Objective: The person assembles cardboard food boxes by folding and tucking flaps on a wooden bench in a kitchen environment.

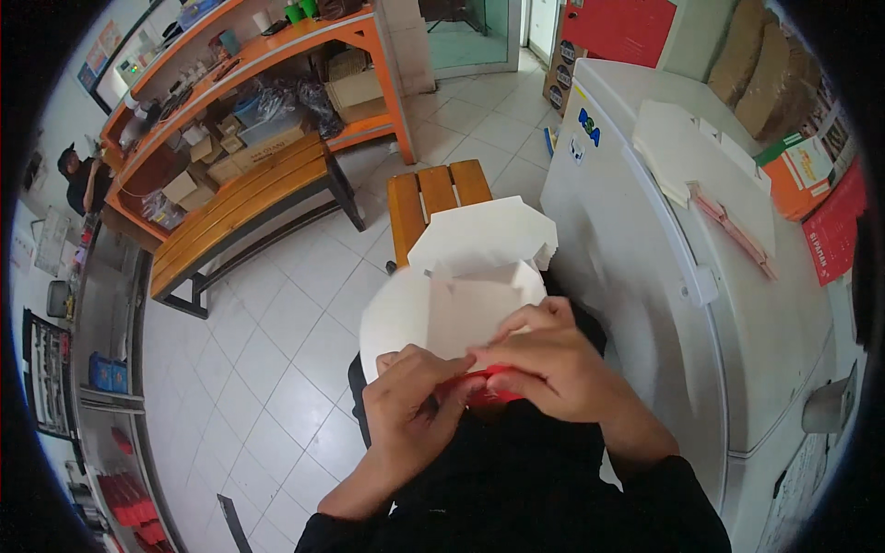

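Observation:
Close to my body, a cardboard box blank (477, 318), white inside and red outside, is between my two hands and partly folded up. My left hand (406, 404) pinches its near red edge with thumb and fingers. Beside it my right hand (551, 370) grips the same edge, the fingertips of both hands almost meeting. A white rounded surface (395, 318) lies under the blank, over my lap. Just beyond, more white cardboard (479, 232) with angled corners rests against a small wooden stool (441, 184). The fingers hide part of the red edge.
A white chest freezer (636, 230) stands close on my right, with folded white cardboard (705, 166) and an orange-green packet (797, 175) on top. At left are a slatted wooden bench (249, 207) and an orange shelf unit (392, 83). Another person (81, 182) stands far left.

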`<state>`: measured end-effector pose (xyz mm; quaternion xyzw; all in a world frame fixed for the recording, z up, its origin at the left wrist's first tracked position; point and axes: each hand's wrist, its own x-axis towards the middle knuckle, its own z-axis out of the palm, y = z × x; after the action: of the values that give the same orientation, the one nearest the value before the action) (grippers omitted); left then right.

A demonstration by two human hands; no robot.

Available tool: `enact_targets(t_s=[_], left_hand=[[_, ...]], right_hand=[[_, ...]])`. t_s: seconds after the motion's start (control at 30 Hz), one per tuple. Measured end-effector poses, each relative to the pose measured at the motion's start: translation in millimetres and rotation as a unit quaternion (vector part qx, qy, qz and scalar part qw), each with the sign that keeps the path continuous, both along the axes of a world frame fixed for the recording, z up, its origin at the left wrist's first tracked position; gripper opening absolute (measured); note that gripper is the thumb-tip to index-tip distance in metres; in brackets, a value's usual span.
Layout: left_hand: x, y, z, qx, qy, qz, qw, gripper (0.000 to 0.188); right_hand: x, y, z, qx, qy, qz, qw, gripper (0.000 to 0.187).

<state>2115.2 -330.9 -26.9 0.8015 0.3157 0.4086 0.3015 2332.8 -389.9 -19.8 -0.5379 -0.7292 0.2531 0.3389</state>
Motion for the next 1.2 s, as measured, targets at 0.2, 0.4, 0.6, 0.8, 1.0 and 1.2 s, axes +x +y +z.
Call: enact_targets(t_s=[0.2, 0.4, 0.6, 0.8, 1.0, 1.2], left_hand=[[-16, -17, -19, 0.208, 0.066, -0.065, 0.974, 0.015], [-17, -6, -42, 0.055, 0.222, -0.146, 0.963, 0.045], [-17, -7, -20, -0.586, -0.354, -0.087, 0.724, 0.078], [-14, 3, -15, -0.609, -0.515, -0.111, 0.593, 0.059], [-18, 8, -22, -0.631, -0.535, -0.107, 0.552, 0.057], [-1, -16, -26, -0.363, -0.381, -0.006, 0.85, 0.045]], right_hand=[[14, 14, -49, 0.083, 0.258, -0.193, 0.943, 0.076], [35, 8, -32, 0.053, 0.268, -0.225, 0.935, 0.047], [-25, -5, -18, 0.276, 0.168, 0.074, 0.944, 0.042], [-39, -4, -22, 0.302, 0.154, 0.036, 0.94, 0.045], [-43, -3, -37, 0.29, 0.159, -0.013, 0.944, 0.044], [-56, 2, -32, 0.253, 0.048, -0.094, 0.962, 0.045]])
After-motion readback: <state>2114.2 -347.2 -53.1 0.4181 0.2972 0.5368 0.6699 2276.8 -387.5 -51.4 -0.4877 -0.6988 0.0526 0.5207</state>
